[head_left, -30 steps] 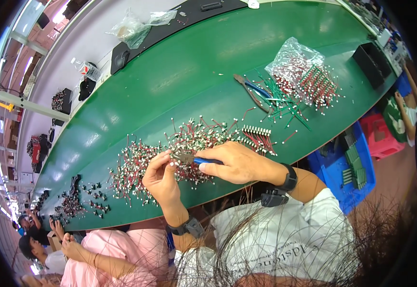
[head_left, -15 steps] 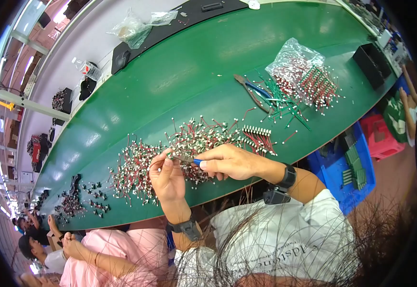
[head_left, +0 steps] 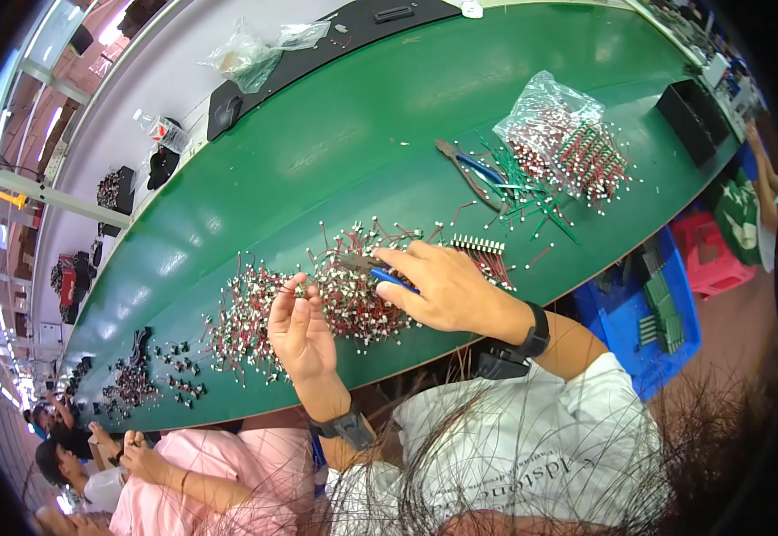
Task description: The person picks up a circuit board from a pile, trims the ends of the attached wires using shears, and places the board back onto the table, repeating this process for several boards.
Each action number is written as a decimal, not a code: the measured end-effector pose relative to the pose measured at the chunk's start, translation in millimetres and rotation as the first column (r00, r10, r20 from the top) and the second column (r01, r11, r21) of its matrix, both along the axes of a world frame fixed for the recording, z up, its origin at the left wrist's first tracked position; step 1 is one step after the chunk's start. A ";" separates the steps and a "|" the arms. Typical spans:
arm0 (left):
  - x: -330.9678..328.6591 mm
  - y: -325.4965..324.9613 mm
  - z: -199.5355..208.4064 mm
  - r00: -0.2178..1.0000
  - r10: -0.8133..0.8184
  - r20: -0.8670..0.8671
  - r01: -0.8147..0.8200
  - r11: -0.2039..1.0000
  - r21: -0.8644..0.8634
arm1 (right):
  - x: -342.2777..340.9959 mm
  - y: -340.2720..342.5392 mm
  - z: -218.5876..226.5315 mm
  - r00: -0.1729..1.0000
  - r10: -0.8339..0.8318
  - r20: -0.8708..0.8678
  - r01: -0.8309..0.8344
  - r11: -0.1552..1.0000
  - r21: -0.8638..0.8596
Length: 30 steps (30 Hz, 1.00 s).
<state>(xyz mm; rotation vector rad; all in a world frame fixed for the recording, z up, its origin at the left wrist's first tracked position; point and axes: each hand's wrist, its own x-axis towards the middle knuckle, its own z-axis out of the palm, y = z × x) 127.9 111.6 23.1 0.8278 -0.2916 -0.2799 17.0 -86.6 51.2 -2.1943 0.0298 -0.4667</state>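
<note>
My right hand [head_left: 443, 288] is closed round a pair of small blue-handled pliers [head_left: 394, 280], whose dark jaws point left over the pile. Beside it on the left, my left hand [head_left: 304, 338] is raised palm up, its fingers curled toward the thumb. Whatever is at those fingertips is too small to make out. Beneath both hands spreads a heap of short red wires with white connectors [head_left: 250, 313]. A neat row of white connectors on red wires [head_left: 478, 243] lies just beyond my right hand.
Farther right lie larger pliers [head_left: 468, 174], green strips [head_left: 532, 198] and a clear bag [head_left: 550, 100] of wired parts. A black bin [head_left: 694, 121] stands at the table's right end. Dark parts [head_left: 134, 380] lie left, near a person in pink [head_left: 228, 456]. A blue crate [head_left: 675, 357] sits below the edge.
My right hand has drawn the pliers away from my left fingertips, up and to the right. My left hand has shifted slightly left, its fingers looser.
</note>
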 end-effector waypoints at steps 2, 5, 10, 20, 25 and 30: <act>-1.3 -0.4 -2.0 0.999 0.023 0.024 -0.024 0.999 0.047 | -1.9 0.1 3.8 0.997 -0.072 -0.005 0.071 0.994 -0.081; -4.2 -4.8 -5.3 0.975 0.034 0.219 -0.058 0.993 0.104 | -2.5 0.0 6.4 0.995 0.047 -0.087 -0.044 0.999 0.032; -5.4 -7.0 -5.2 0.916 0.127 0.380 -0.226 0.947 0.230 | -1.2 2.8 5.1 0.973 0.222 -0.067 -0.206 0.960 0.190; -6.0 -5.7 -3.6 0.889 0.121 0.442 -0.260 0.927 0.269 | -2.7 0.6 10.3 0.966 0.245 -0.076 -0.226 0.953 0.202; -4.2 -2.3 -5.1 0.895 0.087 0.438 -0.230 0.930 0.286 | -3.2 -2.7 10.7 0.956 0.283 -0.080 -0.253 0.930 0.268; -4.8 -3.9 2.5 0.884 0.061 0.463 -0.223 0.926 0.304 | -2.5 -5.7 8.0 0.947 0.310 -0.087 -0.278 0.924 0.264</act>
